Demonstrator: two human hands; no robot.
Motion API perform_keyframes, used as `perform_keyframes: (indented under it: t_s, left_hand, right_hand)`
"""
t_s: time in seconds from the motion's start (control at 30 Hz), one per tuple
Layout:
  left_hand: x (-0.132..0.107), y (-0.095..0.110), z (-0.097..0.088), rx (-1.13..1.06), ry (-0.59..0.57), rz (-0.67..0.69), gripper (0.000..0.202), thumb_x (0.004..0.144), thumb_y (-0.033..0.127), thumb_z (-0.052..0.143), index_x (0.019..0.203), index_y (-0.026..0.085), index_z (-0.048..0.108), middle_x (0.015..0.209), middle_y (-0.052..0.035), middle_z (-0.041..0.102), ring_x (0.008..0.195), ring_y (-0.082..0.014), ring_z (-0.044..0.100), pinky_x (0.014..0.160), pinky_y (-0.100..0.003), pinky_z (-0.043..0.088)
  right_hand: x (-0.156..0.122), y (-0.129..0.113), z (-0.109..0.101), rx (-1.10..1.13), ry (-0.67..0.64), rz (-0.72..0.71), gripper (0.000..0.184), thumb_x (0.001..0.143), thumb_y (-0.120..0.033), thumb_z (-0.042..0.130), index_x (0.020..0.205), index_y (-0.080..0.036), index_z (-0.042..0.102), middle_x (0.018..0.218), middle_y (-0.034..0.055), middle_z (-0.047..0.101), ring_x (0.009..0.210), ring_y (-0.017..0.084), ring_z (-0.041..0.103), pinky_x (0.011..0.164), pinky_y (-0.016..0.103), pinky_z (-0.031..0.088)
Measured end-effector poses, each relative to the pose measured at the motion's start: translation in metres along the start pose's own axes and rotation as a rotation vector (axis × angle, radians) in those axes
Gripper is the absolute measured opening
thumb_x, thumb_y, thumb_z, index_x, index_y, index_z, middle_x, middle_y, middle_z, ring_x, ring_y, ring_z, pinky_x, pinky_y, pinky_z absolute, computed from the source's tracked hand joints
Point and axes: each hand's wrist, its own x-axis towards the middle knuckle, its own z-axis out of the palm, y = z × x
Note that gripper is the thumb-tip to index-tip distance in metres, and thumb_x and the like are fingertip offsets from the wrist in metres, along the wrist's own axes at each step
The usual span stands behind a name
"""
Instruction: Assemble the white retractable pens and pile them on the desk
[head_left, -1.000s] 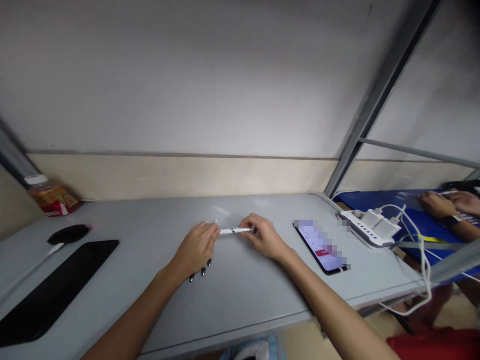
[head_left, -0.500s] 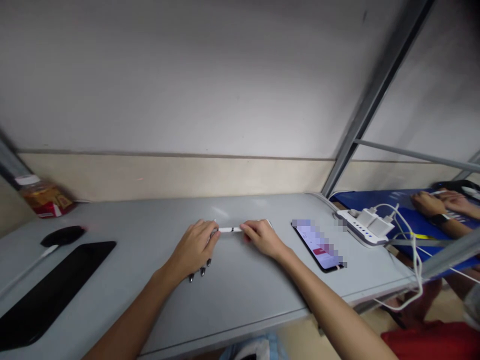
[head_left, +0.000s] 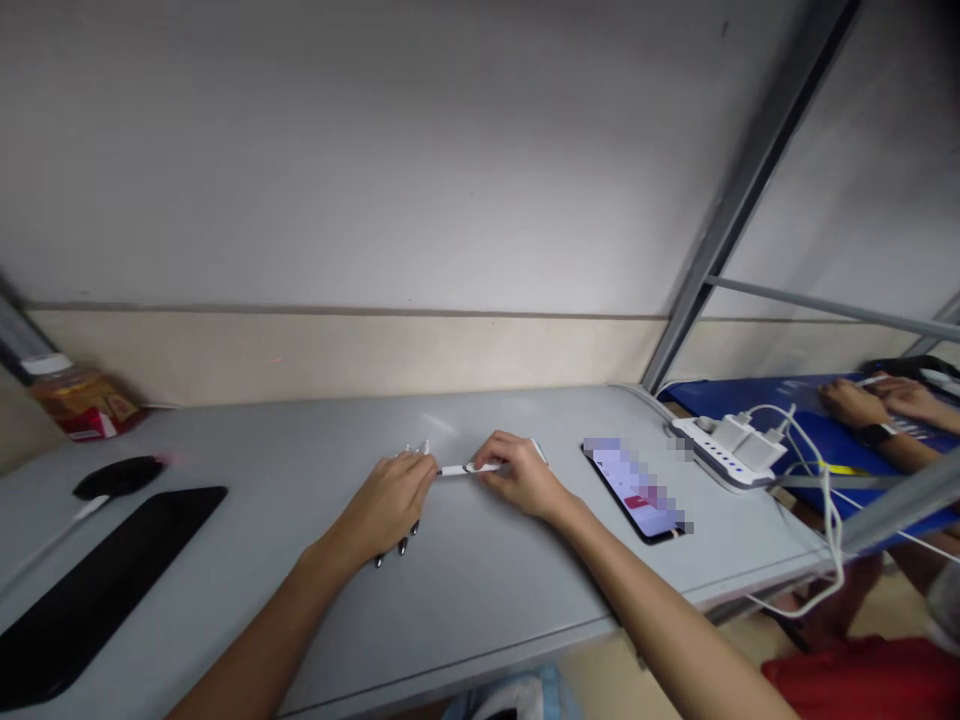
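Note:
A white pen [head_left: 454, 470] lies crosswise between my hands, low over the grey desk. My right hand [head_left: 521, 475] is closed, its thumb and fingers pinching the pen's right part, where a clip seems to show. My left hand [head_left: 394, 500] is closed over the left end, which looks dark where it meets the fingertips; the tip itself is hidden. Under my left palm lie several pens, their dark tips [head_left: 403, 546] poking out toward me and pale ends [head_left: 420, 447] showing beyond the knuckles. A white piece [head_left: 540, 452] peeks out behind my right hand, too covered to make out.
To the right lie a lit phone [head_left: 634, 490] and a white power strip [head_left: 724, 455] with plugs and cables. A black flat case [head_left: 112, 580], a black cabled puck [head_left: 120, 477] and a jar [head_left: 82, 398] stand left. Another person's hands [head_left: 874, 402] rest over a blue desk.
My right hand's fingers have shifted from a thumb-forward pinch to a curled grip from above. The pen now shows a wider white section. My left hand has turned slightly, its fingers flatter over the pens.

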Motion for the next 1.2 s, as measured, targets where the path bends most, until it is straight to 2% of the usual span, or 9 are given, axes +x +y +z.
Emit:
perform_keyframes:
  t_s: [0.13,0.3,0.37,0.53,0.63,0.77,1.0,1.2]
  left_hand:
    - [0.0,0.002,0.0,-0.023,-0.02,-0.019,0.033,0.098,0.028,0.029,0.085,0.02,0.058,0.081,-0.0028,0.062,0.078,-0.0184,0.057,0.076,-0.034,0.043]
    - [0.001,0.003,-0.002,-0.04,0.021,0.007,0.032,0.097,0.027,0.033,0.117,0.025,0.058,0.1,-0.004,0.066,0.092,-0.0196,0.059,0.082,-0.035,0.045]
    - [0.001,0.0,-0.002,-0.031,0.029,0.014,0.035,0.097,0.025,0.033,0.122,0.028,0.057,0.106,-0.0035,0.066,0.095,-0.0195,0.059,0.083,-0.035,0.045]
    - [0.001,-0.009,0.001,-0.02,0.06,-0.017,0.032,0.095,0.022,0.035,0.115,0.025,0.06,0.104,-0.0038,0.067,0.096,-0.02,0.06,0.085,-0.036,0.046]
    - [0.001,-0.011,0.001,-0.015,0.077,-0.023,0.032,0.094,0.021,0.035,0.113,0.024,0.06,0.099,-0.0043,0.068,0.094,-0.0203,0.061,0.084,-0.036,0.047]
    - [0.001,-0.011,0.001,0.02,0.074,-0.024,0.031,0.094,0.022,0.035,0.112,0.024,0.06,0.095,-0.0037,0.067,0.09,-0.0201,0.06,0.081,-0.035,0.047]
    - [0.001,-0.004,0.001,0.001,0.055,-0.025,0.028,0.095,0.024,0.035,0.112,0.025,0.058,0.095,-0.0027,0.066,0.091,-0.02,0.059,0.081,-0.034,0.045]
    - [0.0,0.005,0.008,-0.039,0.041,-0.087,0.024,0.097,0.031,0.034,0.1,0.021,0.055,0.094,-0.0033,0.064,0.087,-0.0198,0.058,0.082,-0.037,0.041]
  right_hand:
    - [-0.001,0.003,0.002,-0.09,0.011,-0.029,0.018,0.078,-0.006,0.06,0.088,-0.02,0.064,0.089,0.0032,0.063,0.084,0.016,0.056,0.076,0.027,0.043]
    - [-0.001,0.009,-0.001,-0.233,0.052,0.015,0.023,0.08,-0.008,0.059,0.099,-0.021,0.064,0.089,0.0044,0.066,0.086,0.02,0.054,0.077,0.031,0.043]
    - [-0.001,0.015,-0.003,-0.274,0.057,0.027,0.025,0.082,-0.008,0.058,0.102,-0.021,0.066,0.093,0.0058,0.066,0.088,0.02,0.054,0.079,0.032,0.043]
    - [-0.003,0.03,-0.011,-0.339,0.131,0.095,0.026,0.085,-0.011,0.058,0.104,-0.024,0.07,0.103,0.0067,0.066,0.093,0.021,0.056,0.079,0.032,0.044]
    - [-0.003,0.033,-0.014,-0.365,0.145,0.105,0.024,0.086,-0.015,0.059,0.104,-0.026,0.071,0.1,0.0062,0.066,0.089,0.02,0.057,0.077,0.031,0.044]
    - [-0.003,0.032,-0.013,-0.344,0.123,0.025,0.022,0.088,-0.02,0.061,0.105,-0.028,0.072,0.096,0.0052,0.066,0.083,0.017,0.058,0.076,0.029,0.042]
    - [-0.002,0.034,-0.01,-0.295,0.116,-0.072,0.021,0.088,-0.025,0.061,0.106,-0.027,0.072,0.096,0.0065,0.063,0.085,0.018,0.058,0.078,0.03,0.042]
    - [-0.002,0.022,0.0,-0.144,0.09,-0.111,0.018,0.087,-0.024,0.063,0.103,-0.023,0.071,0.098,0.0068,0.065,0.089,0.018,0.058,0.082,0.031,0.044]
